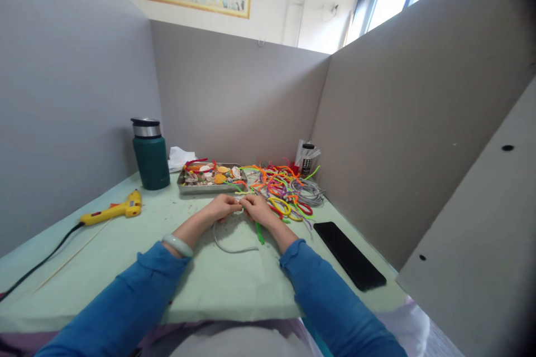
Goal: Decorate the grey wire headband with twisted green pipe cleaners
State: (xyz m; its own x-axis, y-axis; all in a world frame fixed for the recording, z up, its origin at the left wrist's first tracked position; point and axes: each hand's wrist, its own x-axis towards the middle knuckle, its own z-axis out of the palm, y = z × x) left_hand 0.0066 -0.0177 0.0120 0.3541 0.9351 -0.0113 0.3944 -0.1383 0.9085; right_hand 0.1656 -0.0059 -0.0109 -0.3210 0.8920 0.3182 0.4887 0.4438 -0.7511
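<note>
My left hand (223, 208) and my right hand (257, 210) meet in the middle of the table, the fingertips of both pinched close together. A thin grey cord (233, 250) comes out from under my left fingers and curves across the cloth to the right. From below my right hand a bright green cord (260, 234) sticks out, and a bit of green shows between the fingertips. How the cords join is hidden by my fingers. Just beyond my hands lies a pile of coloured cords (278, 181), with loops of yellow, red, orange and purple.
A metal tray (201, 190) of shells and small pieces stands behind my left hand. Left are a green bottle (151, 159), a yellow glue gun (112, 212) and a thin stick (73, 255). Right lie a black phone (349, 255) and grey cord coils (310, 194). Grey partitions (238, 95) enclose the table.
</note>
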